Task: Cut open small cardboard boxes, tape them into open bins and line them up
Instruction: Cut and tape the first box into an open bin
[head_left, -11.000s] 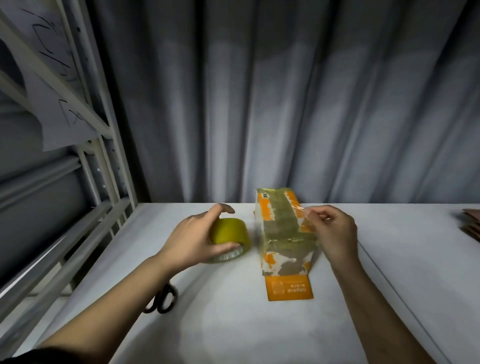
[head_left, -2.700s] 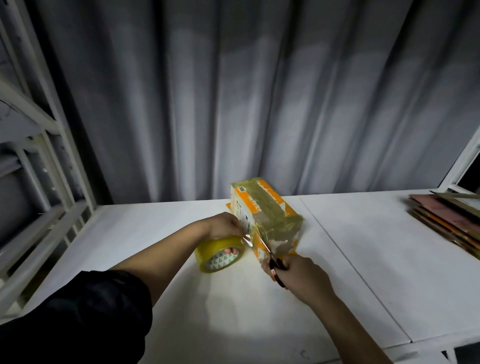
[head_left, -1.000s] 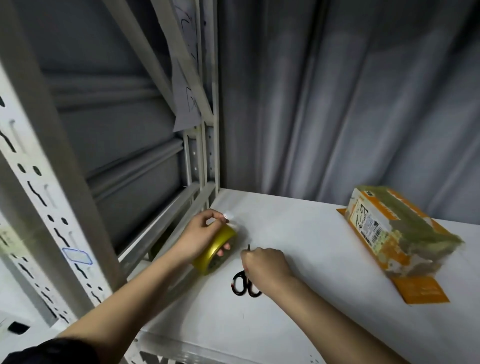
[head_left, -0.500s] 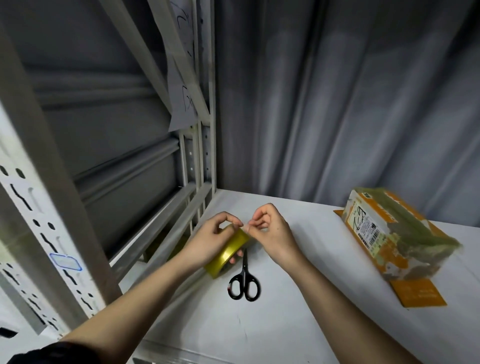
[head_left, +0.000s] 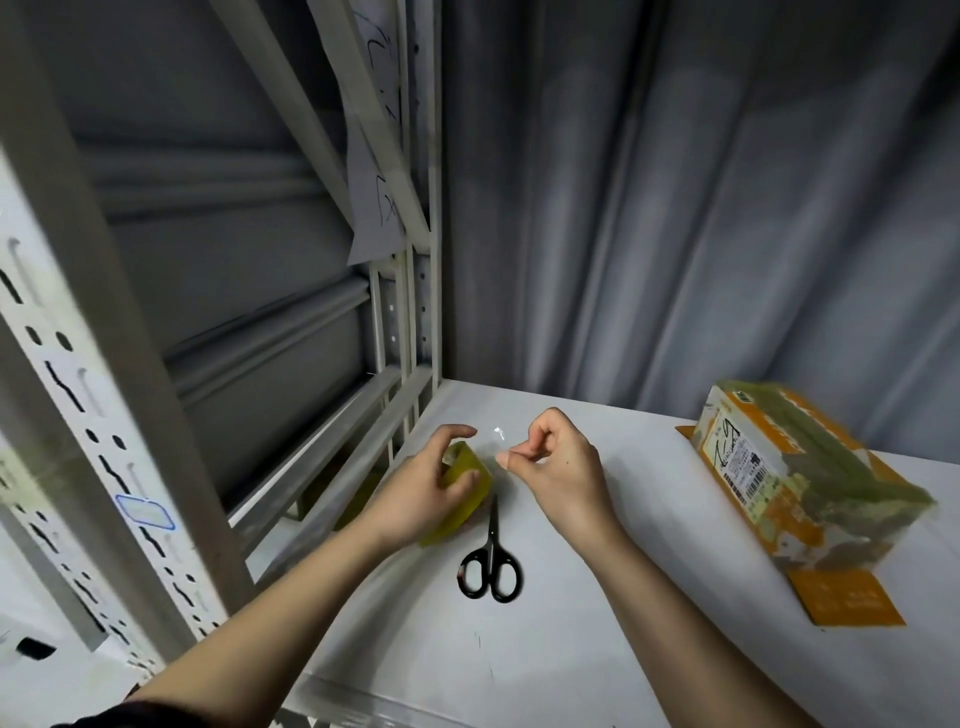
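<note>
Tape roll (head_left: 462, 493) sits curled in the left hand's (head_left: 421, 488) grip at the white bench's (head_left: 597, 649) left edge. Right hand (head_left: 558, 467) pinches the pulled tape end just beside it. Scissors (head_left: 491, 558) lie below; taped orange box (head_left: 800, 483) rests well right.

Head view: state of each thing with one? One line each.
tape roll: on edge on the table, gripped by the left hand
tape end: peeled off the roll, pinched by the right hand
scissors: shut, flat on the table, untouched
cardboard box: lying on its side, wrapped in tape, one orange flap open flat on the table
</note>
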